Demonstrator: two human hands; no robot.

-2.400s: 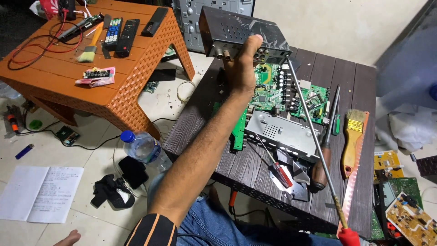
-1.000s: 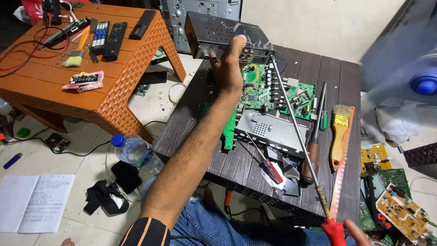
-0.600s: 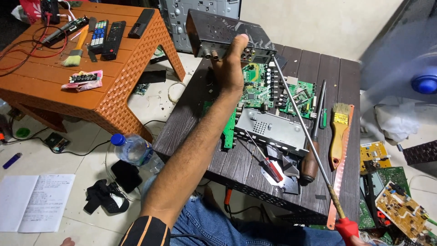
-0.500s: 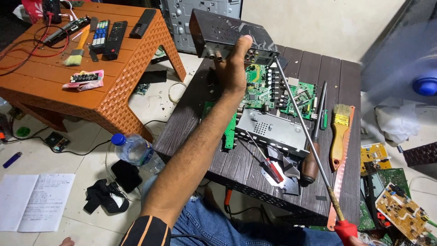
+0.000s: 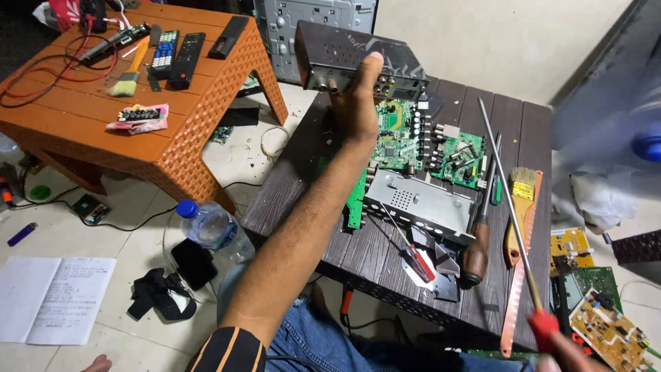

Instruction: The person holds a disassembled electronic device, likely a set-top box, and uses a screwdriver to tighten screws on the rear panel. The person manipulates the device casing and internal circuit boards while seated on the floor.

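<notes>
The left hand (image 5: 354, 103) stays clamped on the dark metal box (image 5: 354, 58) at twelve o'clock of the dark table (image 5: 289, 200), lifted slightly higher than a moment ago. The right hand (image 5: 568, 351), closed on the long red-handled screwdriver (image 5: 513, 220), has drifted toward five o'clock, its tip off the green circuit boards (image 5: 420, 141).

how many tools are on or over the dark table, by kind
screwdrivers: 4 (a long red-handled one in the right hand, a small red-handled one, a wooden-handled one, a thin green-handled one)
brushes: 1 (wooden-handled brush)
total: 5
</notes>
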